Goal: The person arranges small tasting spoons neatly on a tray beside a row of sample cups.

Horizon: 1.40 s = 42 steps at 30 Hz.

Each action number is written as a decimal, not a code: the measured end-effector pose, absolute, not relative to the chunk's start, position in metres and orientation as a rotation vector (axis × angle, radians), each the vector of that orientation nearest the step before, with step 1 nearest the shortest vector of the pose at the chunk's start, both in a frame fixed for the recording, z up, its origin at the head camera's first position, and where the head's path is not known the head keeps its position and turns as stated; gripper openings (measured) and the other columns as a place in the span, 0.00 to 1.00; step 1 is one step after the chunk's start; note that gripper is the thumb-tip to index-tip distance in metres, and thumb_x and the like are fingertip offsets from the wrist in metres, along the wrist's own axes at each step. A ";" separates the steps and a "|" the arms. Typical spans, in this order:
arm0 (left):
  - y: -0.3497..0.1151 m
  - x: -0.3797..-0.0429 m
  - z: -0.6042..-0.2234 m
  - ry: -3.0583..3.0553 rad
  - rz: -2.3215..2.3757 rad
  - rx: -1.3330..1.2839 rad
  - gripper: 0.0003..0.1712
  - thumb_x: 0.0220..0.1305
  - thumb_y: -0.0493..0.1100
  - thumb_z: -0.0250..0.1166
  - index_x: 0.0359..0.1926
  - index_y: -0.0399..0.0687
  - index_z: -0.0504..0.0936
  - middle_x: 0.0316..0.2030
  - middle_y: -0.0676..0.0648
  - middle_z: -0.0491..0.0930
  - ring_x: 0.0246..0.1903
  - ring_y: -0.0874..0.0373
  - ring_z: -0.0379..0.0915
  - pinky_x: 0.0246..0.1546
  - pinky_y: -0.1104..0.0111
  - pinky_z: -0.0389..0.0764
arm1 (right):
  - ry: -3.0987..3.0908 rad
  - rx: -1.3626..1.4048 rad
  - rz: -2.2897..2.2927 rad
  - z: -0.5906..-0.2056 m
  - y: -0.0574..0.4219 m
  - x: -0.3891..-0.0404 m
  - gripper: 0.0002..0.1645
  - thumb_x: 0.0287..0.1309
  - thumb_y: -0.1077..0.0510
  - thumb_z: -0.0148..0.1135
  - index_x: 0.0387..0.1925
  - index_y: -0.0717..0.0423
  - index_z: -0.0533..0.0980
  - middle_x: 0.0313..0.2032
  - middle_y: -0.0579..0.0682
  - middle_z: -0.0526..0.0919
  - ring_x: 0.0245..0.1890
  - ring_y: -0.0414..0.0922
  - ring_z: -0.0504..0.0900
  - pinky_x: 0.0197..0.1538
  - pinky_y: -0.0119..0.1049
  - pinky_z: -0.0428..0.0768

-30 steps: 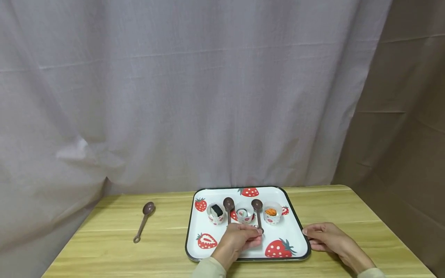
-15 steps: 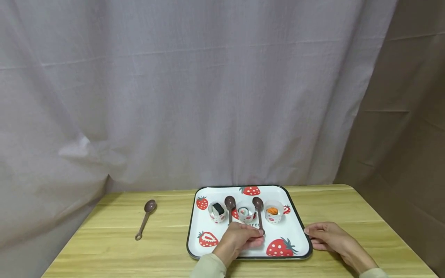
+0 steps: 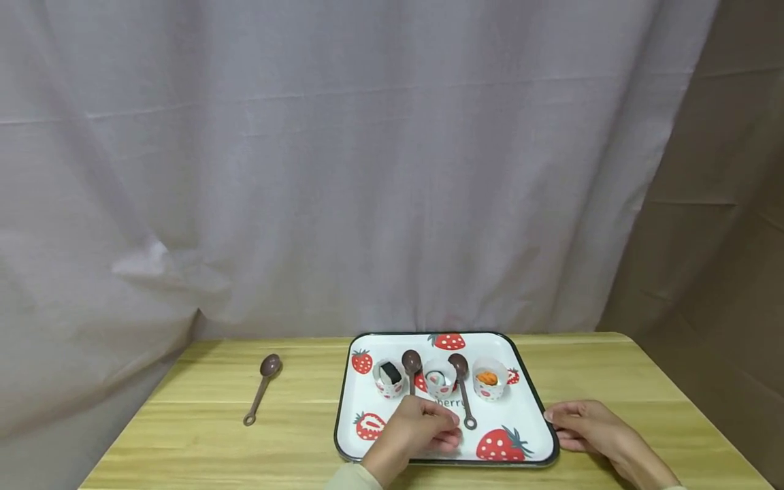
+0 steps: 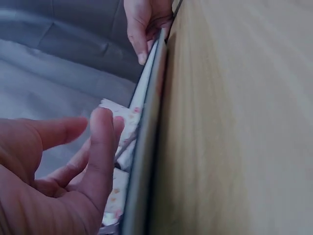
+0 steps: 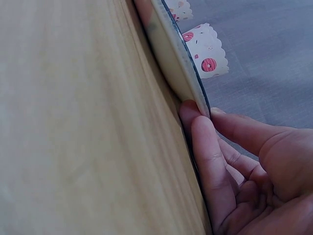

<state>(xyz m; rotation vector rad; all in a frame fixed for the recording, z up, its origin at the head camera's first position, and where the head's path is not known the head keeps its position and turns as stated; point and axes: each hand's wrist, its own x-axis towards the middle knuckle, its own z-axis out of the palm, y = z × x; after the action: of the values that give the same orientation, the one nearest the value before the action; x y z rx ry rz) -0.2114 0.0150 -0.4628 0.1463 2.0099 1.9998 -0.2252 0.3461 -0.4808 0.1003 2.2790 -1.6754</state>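
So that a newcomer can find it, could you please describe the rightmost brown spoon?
On the wooden table is a white strawberry-print tray. There, the brown spoon lies between the middle cup and the right cup. Unlike the tray's other spoon, partly hidden by the left hand, its handle shows whole.

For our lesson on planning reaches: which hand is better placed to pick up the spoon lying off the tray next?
Probably the left hand: it holds nothing and is nearer the spoon, which lies left of the tray. The right hand pinches the tray's opposite edge.
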 end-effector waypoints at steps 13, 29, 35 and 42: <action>-0.044 -0.204 -0.427 2.266 1.825 0.411 0.09 0.69 0.35 0.65 0.42 0.33 0.89 0.33 0.43 0.89 0.30 0.55 0.84 0.26 0.69 0.85 | 2.253 0.143 -1.699 -0.480 0.347 -0.226 0.25 0.75 0.59 0.61 0.57 0.82 0.74 0.38 0.46 0.88 0.35 0.39 0.86 0.42 0.35 0.90; -0.119 -0.205 -0.401 2.747 1.503 0.504 0.07 0.70 0.44 0.70 0.40 0.44 0.89 0.34 0.52 0.87 0.36 0.60 0.80 0.38 0.70 0.80 | 2.216 0.065 -1.764 -0.482 0.349 -0.222 0.21 0.76 0.64 0.57 0.56 0.82 0.75 0.37 0.43 0.87 0.34 0.35 0.86 0.42 0.32 0.89; -0.157 -0.205 -0.404 2.896 1.424 0.350 0.04 0.69 0.42 0.71 0.40 0.47 0.89 0.36 0.54 0.88 0.38 0.61 0.82 0.39 0.70 0.83 | 2.225 0.061 -1.761 -0.481 0.346 -0.222 0.21 0.76 0.63 0.58 0.56 0.82 0.75 0.37 0.43 0.87 0.35 0.35 0.86 0.42 0.31 0.89; -0.201 -0.209 -0.409 2.972 1.290 0.087 0.07 0.70 0.44 0.71 0.44 0.46 0.89 0.40 0.51 0.89 0.42 0.57 0.84 0.45 0.60 0.85 | 2.205 0.032 -1.775 -0.480 0.348 -0.220 0.21 0.76 0.63 0.56 0.55 0.83 0.74 0.35 0.44 0.87 0.33 0.35 0.86 0.41 0.31 0.89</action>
<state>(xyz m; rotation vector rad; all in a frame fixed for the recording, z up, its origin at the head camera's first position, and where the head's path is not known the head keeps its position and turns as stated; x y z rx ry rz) -0.2093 -0.2011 -0.4094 0.0867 2.9721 1.2902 -0.2196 0.3482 -0.4804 0.0318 2.2055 -1.7753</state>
